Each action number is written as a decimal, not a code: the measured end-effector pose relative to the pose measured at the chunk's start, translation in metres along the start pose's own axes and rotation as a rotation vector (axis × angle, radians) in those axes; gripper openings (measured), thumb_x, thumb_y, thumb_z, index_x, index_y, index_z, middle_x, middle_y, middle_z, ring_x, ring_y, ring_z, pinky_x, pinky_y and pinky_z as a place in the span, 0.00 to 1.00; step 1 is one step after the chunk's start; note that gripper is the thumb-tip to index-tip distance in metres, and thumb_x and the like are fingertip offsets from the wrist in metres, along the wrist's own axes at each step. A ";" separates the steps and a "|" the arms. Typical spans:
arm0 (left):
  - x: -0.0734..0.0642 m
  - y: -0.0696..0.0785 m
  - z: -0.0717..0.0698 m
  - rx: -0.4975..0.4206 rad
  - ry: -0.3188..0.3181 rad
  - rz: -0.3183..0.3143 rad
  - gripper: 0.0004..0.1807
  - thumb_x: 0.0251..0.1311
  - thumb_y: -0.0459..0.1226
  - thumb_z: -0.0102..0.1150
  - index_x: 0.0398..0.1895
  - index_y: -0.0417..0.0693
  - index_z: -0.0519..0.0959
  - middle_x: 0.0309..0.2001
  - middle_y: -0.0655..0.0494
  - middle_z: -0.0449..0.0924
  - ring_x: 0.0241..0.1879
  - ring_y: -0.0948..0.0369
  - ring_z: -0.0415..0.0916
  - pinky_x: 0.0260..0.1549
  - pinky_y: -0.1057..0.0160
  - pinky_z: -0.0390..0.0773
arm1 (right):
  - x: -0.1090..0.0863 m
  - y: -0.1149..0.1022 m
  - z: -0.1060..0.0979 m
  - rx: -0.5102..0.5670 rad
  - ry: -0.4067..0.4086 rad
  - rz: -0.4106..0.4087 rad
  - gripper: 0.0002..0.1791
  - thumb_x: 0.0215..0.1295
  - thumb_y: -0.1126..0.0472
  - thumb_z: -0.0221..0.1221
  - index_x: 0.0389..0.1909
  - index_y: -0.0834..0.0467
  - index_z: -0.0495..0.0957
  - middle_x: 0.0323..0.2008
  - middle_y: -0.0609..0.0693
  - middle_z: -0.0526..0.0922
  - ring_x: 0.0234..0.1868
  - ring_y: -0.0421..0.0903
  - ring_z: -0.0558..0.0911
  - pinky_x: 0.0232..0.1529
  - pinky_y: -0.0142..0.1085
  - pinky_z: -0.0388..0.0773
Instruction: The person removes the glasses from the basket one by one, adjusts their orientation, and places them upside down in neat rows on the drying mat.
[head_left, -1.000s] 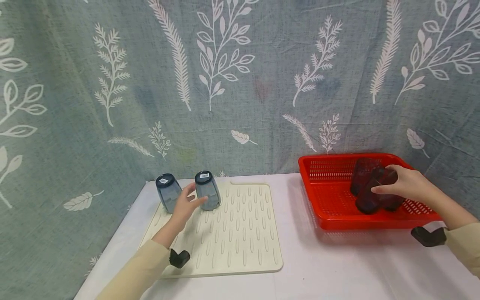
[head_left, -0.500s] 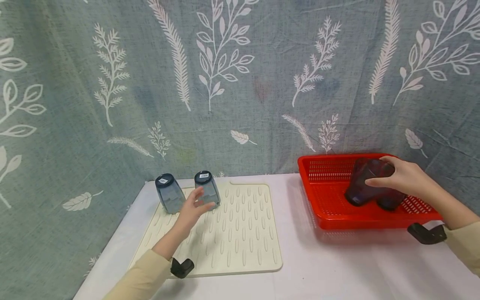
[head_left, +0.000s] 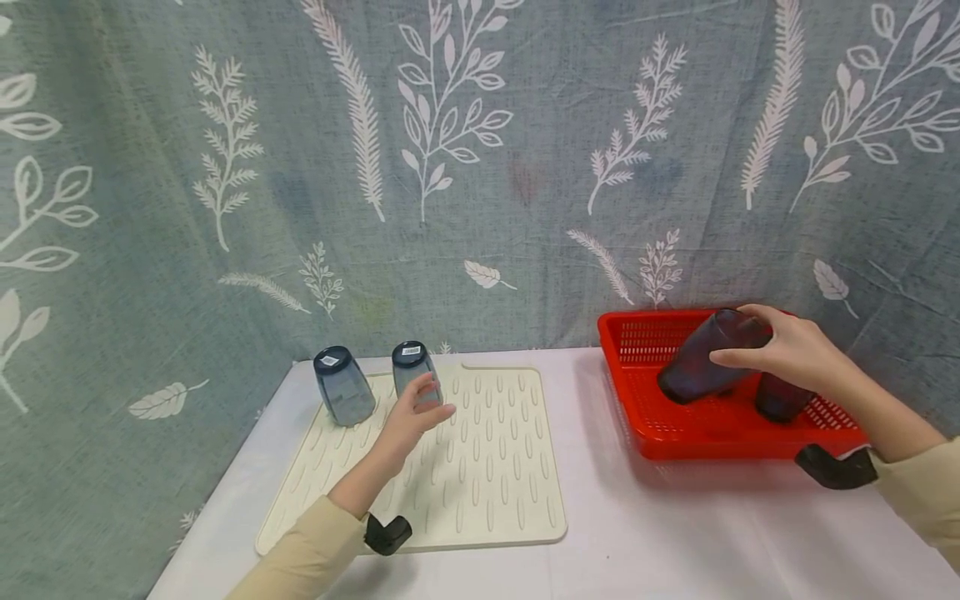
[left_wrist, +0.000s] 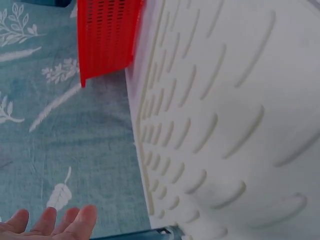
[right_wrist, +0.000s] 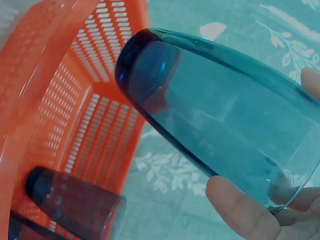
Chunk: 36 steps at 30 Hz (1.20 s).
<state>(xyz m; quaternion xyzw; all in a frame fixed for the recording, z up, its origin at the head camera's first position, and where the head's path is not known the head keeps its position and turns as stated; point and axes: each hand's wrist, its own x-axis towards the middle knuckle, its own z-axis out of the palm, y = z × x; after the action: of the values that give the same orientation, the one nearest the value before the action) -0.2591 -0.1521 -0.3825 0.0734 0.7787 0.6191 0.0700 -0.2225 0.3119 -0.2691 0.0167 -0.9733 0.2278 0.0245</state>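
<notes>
My right hand (head_left: 795, 354) grips a blue tinted drinking glass (head_left: 701, 358) near its rim, thumb on one side and fingers on the other. The glass tilts over the red basket (head_left: 712, 448), its thick base pointing left and down. In the right wrist view, two more glasses lie in the basket, one of them this glass (right_wrist: 75, 200). My left hand (head_left: 408, 421) hovers over the cream ridged mat (head_left: 495, 500), fingers apart and holding nothing. It partly covers an upside-down glass (head_left: 409, 360) in the head view. Another upside-down glass (head_left: 345, 390) stands left of that one.
A white tabletop (head_left: 600, 533) carries the mat at left and the basket at right. Behind them hangs a grey-green curtain (head_left: 525, 208) with white leaf prints, close to the upside-down glasses and the basket's back rim.
My right hand has lifted the glass from among the others and moved it left, tipping it further. My left hand has drifted right, away from the leftmost glass.
</notes>
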 end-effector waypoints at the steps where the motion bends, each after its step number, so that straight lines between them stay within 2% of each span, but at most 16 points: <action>1: 0.001 0.000 0.002 -0.004 -0.005 0.005 0.40 0.60 0.40 0.57 0.70 0.47 0.47 0.68 0.43 0.51 0.66 0.43 0.52 0.61 0.44 0.59 | 0.000 -0.002 0.001 0.008 0.008 -0.004 0.52 0.52 0.34 0.57 0.66 0.67 0.52 0.59 0.72 0.60 0.56 0.69 0.62 0.49 0.66 0.63; 6: 0.005 0.002 0.011 -0.029 -0.010 0.016 0.39 0.59 0.39 0.57 0.70 0.48 0.49 0.68 0.44 0.53 0.66 0.44 0.52 0.60 0.44 0.61 | -0.002 -0.011 0.005 0.044 0.034 -0.027 0.50 0.52 0.35 0.58 0.66 0.66 0.55 0.58 0.70 0.64 0.55 0.66 0.64 0.48 0.64 0.66; 12: 0.007 0.009 0.022 -0.058 -0.024 0.038 0.37 0.59 0.37 0.57 0.69 0.48 0.51 0.68 0.43 0.54 0.65 0.44 0.54 0.58 0.43 0.62 | 0.000 -0.019 0.010 0.070 0.015 -0.022 0.51 0.52 0.34 0.57 0.67 0.64 0.53 0.58 0.69 0.65 0.55 0.65 0.65 0.49 0.64 0.66; 19: 0.010 0.013 0.034 -0.106 -0.044 0.057 0.36 0.59 0.36 0.57 0.69 0.48 0.53 0.68 0.43 0.54 0.65 0.44 0.55 0.59 0.45 0.63 | 0.000 -0.027 0.021 0.166 0.002 -0.042 0.50 0.53 0.36 0.58 0.68 0.62 0.53 0.56 0.66 0.68 0.53 0.61 0.69 0.48 0.61 0.69; 23: 0.011 0.012 0.040 -0.123 -0.050 0.064 0.36 0.59 0.36 0.57 0.69 0.48 0.53 0.67 0.44 0.55 0.65 0.45 0.56 0.58 0.45 0.64 | 0.002 -0.032 0.028 0.229 -0.002 -0.052 0.48 0.54 0.38 0.59 0.68 0.60 0.53 0.56 0.64 0.69 0.49 0.58 0.73 0.40 0.47 0.78; 27: 0.012 0.009 0.045 -0.125 -0.057 0.065 0.36 0.59 0.36 0.57 0.69 0.45 0.53 0.67 0.42 0.56 0.64 0.44 0.56 0.57 0.46 0.65 | 0.003 -0.037 0.036 0.282 -0.013 -0.065 0.47 0.55 0.40 0.59 0.68 0.60 0.53 0.57 0.64 0.69 0.44 0.54 0.76 0.31 0.35 0.77; 31: 0.012 0.008 0.048 -0.132 -0.057 0.066 0.36 0.59 0.36 0.57 0.69 0.45 0.53 0.67 0.41 0.55 0.64 0.44 0.57 0.58 0.45 0.65 | 0.004 -0.040 0.044 0.335 -0.021 -0.080 0.46 0.56 0.42 0.59 0.68 0.60 0.53 0.57 0.63 0.69 0.45 0.53 0.75 0.34 0.35 0.76; 36: 0.011 0.007 0.052 -0.143 -0.067 0.066 0.37 0.59 0.36 0.57 0.69 0.45 0.53 0.67 0.42 0.55 0.64 0.44 0.56 0.58 0.45 0.64 | 0.005 -0.042 0.053 0.410 -0.025 -0.089 0.44 0.57 0.43 0.59 0.68 0.60 0.53 0.57 0.63 0.69 0.49 0.55 0.74 0.42 0.44 0.78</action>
<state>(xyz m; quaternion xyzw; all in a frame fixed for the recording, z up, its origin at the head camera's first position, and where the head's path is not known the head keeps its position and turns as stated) -0.2592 -0.0987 -0.3878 0.1146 0.7267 0.6725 0.0807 -0.2278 0.2503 -0.2978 0.0671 -0.9051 0.4195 0.0186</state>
